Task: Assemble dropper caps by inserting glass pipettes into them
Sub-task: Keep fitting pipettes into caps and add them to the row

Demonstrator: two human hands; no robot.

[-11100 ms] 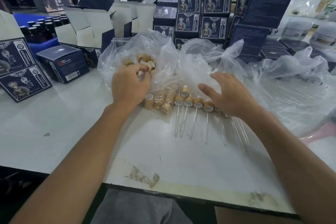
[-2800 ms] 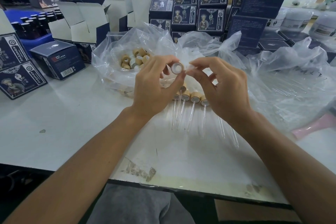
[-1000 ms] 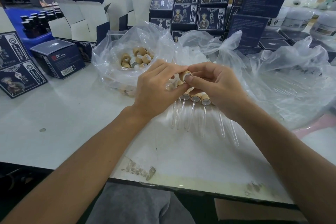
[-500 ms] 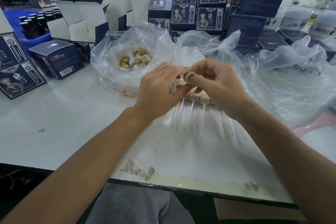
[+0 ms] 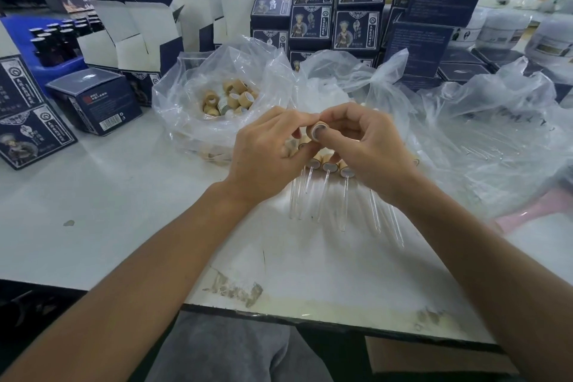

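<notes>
The cap point(image 5: 317, 131) sat pinched between both hands above the tabletop point(image 5: 124, 195), in the middle of the view, with its open white-lined mouth turned toward the camera. The left hand point(image 5: 266, 158) lay at about 8 o'clock from it, fingertips curled onto its far side. The right hand point(image 5: 369, 146) lay at about 4 o'clock, thumb tip pressed at the mouth and forefinger curled over the top. Both grips were closed snugly on the cap, neither with any slack showing.

Whether a glass tube already stood inside the cap could not be told; the fingers hid it and no glass showed between the hands.

The finished droppers point(image 5: 328, 170) lay in a row directly below the cap, at 6 o'clock, caps toward the hands and glass stems running toward the person. Loose caps filled the bag point(image 5: 229, 99) at 10 o'clock from the grip, nearer the left hand. The bag of glass tubes point(image 5: 496, 139) lay at 3 o'clock, nearer the right hand.

Judging by this, the coming move turned on the cap's axis: the mouth faced the person, so a tube would enter along that line, fed by the right hand.
</notes>
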